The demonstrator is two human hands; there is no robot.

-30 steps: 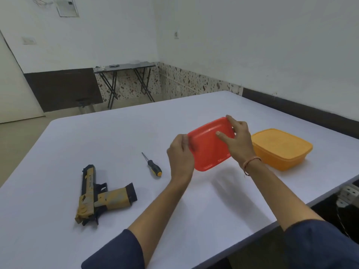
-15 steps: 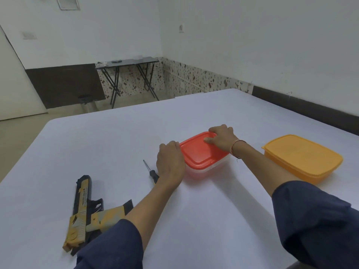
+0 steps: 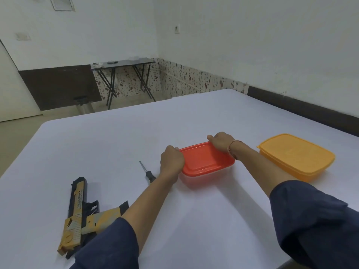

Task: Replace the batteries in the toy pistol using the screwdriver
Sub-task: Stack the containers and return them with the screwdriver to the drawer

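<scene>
A clear box with a red lid (image 3: pixel 206 159) stands on the white table (image 3: pixel 116 140). My left hand (image 3: pixel 172 159) grips the lid's near-left edge, and my right hand (image 3: pixel 220 141) grips its far-right corner, fingers curled over the rim. The gold and black toy pistol (image 3: pixel 81 214) lies flat at the lower left, partly hidden by my left sleeve. A small screwdriver (image 3: pixel 146 170) with a black handle lies between the pistol and the red box, its handle end hidden by my left forearm. No batteries are in sight.
An orange lidded box (image 3: pixel 297 156) stands to the right of the red one. The table's right edge runs close to a wall. A dark folding table (image 3: pixel 122 64) stands on the floor far behind.
The red-lidded box came down from the air onto the table, and both hands moved to the lid's edges. The camera has shifted closer.
</scene>
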